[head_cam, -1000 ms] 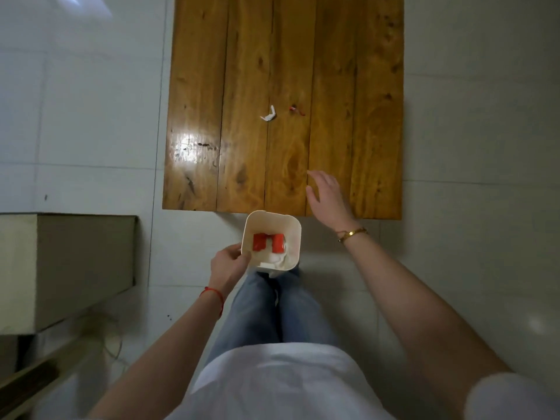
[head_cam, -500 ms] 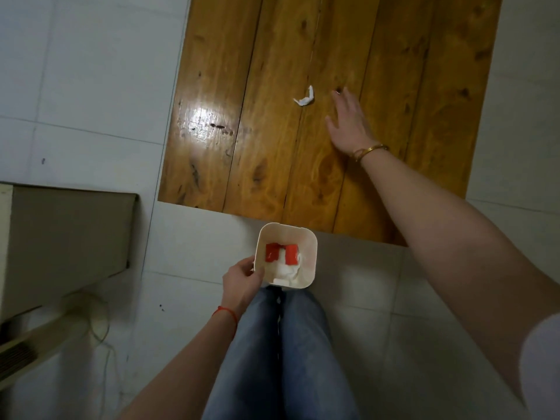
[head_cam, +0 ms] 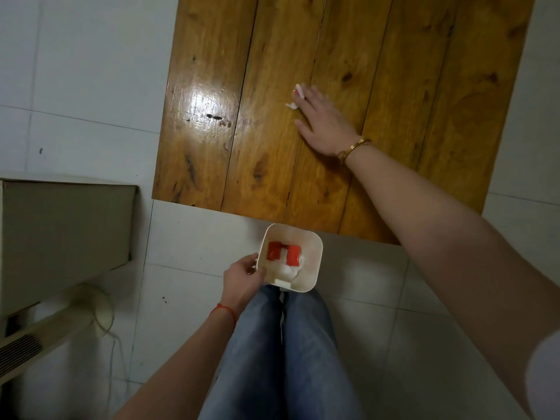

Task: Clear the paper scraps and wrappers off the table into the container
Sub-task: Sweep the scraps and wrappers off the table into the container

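On the wooden bench point(head_cam: 272, 165), toward 12 o'clock from the body, lies the right hand point(head_cam: 322, 122), flat and spread wide, palm down, holding nothing yet. Touching its fingertips point(head_cam: 303, 93) at 11 o'clock of the hand sit the last scraps: a white paper scrap point(head_cam: 291, 106) and, just beside the top finger, a small white and red wrapper bit point(head_cam: 298, 90). Placed so probably to sweep or drag these light pieces back to the near edge, since pinching such thin bits from smooth lacquer is difficult.

Below the near edge of the bench, at 6 o'clock from the scraps and well apart from them, waits the cream container point(head_cam: 313, 262), mouth up, gripped at its left rim by the left hand point(head_cam: 244, 278) with thumb inside the wall. Held low and close to the edge, likely to catch what gets pushed off. Inside already: red wrappers point(head_cam: 283, 253) on white paper.

Task seems near its end; no other scraps visible on the wood. Risk: a piece slipping to the floor tiles beside the rim.
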